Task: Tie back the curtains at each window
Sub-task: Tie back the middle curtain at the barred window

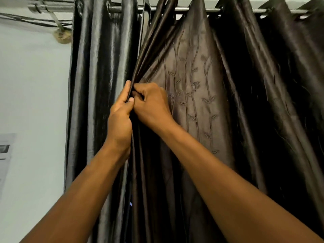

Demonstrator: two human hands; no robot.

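Note:
Two dark satin curtains hang from a metal rod (192,9). The left curtain (98,67) is plain and glossy. The right curtain (196,81) is brown with an embroidered stem-and-leaf pattern. My left hand (121,118) grips the inner edge where the two curtains meet, thumb on the front of the fold. My right hand (152,104) pinches the same gathered edge of the brown curtain just beside it, fingers curled into the cloth. Both hands touch each other at chest height. No window or tieback shows.
A pale wall (33,102) stands to the left of the curtains. Dark cables (35,21) and a bracket run along its top. A paper sheet (5,151) hangs low on that wall. Further curtain folds (280,85) fill the right side.

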